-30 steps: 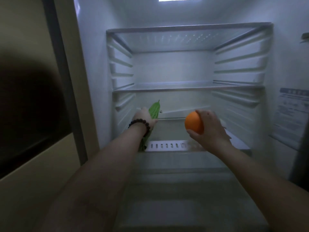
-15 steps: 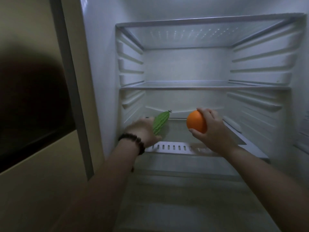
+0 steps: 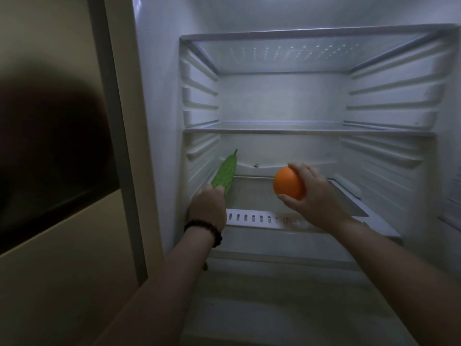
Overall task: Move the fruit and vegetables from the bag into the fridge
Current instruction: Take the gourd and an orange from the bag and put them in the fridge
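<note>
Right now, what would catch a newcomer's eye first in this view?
The bright orange, gripped in the right hand above the lowest shelf, stands out against the pale fridge interior. Next comes the bumpy green gourd at the shelf's left side, its near end held by the left hand.

Bumpy green gourd (image 3: 223, 174), orange (image 3: 288, 183)

bare forearms, dark beaded bracelet (image 3: 203, 229) on left wrist
</note>
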`<state>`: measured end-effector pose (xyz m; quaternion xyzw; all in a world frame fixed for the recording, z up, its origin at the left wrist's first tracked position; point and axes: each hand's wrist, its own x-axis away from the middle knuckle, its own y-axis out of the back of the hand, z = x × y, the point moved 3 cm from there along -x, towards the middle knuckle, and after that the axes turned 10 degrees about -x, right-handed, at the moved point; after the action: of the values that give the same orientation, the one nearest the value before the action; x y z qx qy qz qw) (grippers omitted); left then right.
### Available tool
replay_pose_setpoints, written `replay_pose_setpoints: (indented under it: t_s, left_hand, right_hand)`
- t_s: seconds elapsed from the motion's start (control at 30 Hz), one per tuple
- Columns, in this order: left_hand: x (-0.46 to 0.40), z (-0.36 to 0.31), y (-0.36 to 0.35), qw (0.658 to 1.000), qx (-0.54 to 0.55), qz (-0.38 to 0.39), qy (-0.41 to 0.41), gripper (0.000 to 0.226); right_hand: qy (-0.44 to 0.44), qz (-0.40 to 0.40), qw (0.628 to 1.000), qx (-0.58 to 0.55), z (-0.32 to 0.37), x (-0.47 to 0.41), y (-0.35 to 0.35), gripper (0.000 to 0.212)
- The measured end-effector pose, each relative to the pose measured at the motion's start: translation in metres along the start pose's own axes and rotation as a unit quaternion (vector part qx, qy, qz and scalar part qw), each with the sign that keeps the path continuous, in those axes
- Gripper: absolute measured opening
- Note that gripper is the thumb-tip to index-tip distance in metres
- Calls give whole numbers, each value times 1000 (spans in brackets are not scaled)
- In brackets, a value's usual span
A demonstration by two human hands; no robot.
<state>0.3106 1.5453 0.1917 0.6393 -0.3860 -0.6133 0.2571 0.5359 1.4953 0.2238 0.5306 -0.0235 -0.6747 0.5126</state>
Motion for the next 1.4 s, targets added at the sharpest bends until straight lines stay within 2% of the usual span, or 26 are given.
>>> replay_pose_setpoints:
  t_s: [0.23, 0.37, 0.47, 0.53, 0.6, 0.63, 0.67, 0.7, 0.73, 0.8, 0.83, 0.87, 0.9, 0.97, 1.03, 1.1, 1.4]
  left_hand:
    - [12, 1, 2, 998, 10, -41, -47, 42]
    - [51, -24, 24, 969, 95, -188, -128, 36]
    - [99, -46, 19, 958, 158, -144, -193, 33]
    - [125, -55, 10, 953, 204, -94, -204, 28]
    - [145, -60, -2, 948, 279, -9, -153, 25]
    - [152, -61, -11, 939, 326, 45, -99, 24]
    - [158, -61, -18, 918, 381, 107, -24, 25]
    - [161, -60, -24, 876, 446, 172, 66, 28]
    - [163, -59, -28, 808, 515, 234, 163, 34]
    - [160, -58, -36, 625, 636, 328, 312, 56]
    - [156, -57, -37, 542, 681, 345, 352, 68]
    - [151, -55, -38, 481, 713, 340, 380, 85]
    - [146, -52, -40, 436, 738, 322, 403, 94]
    - [136, -46, -47, 377, 762, 290, 441, 101]
    - [130, -41, -55, 340, 775, 274, 458, 97]
    - [127, -38, -60, 320, 786, 281, 448, 90]
    - [166, -34, -43, 388, 768, 276, 430, 79]
  right_hand:
    - [-10, 12, 1000, 18, 8, 6, 3, 75]
    - [-43, 16, 999, 21, 14, 10, 10, 77]
    - [-59, 15, 998, 30, 19, 18, 17, 76]
    - [-63, 12, 997, 31, 22, 26, 21, 75]
    - [-56, -1, 998, 33, 25, 34, 25, 76]
    - [-55, -6, 998, 36, 27, 39, 27, 76]
    - [-55, -10, 998, 38, 28, 43, 29, 77]
    - [-57, -14, 998, 40, 29, 47, 31, 77]
    - [-60, -18, 997, 40, 30, 52, 33, 77]
    - [-67, -23, 997, 43, 33, 61, 36, 78]
    - [-69, -26, 996, 49, 35, 65, 37, 78]
    - [-72, -29, 995, 55, 37, 70, 38, 78]
    - [-75, -32, 995, 58, 38, 74, 39, 78]
    - [-76, -37, 994, 63, 41, 82, 40, 78]
    - [-77, -46, 994, 65, 45, 90, 43, 77]
    - [-84, -51, 993, 63, 48, 99, 46, 75]
    - [-84, -53, 994, 37, 70, 133, 45, 72]
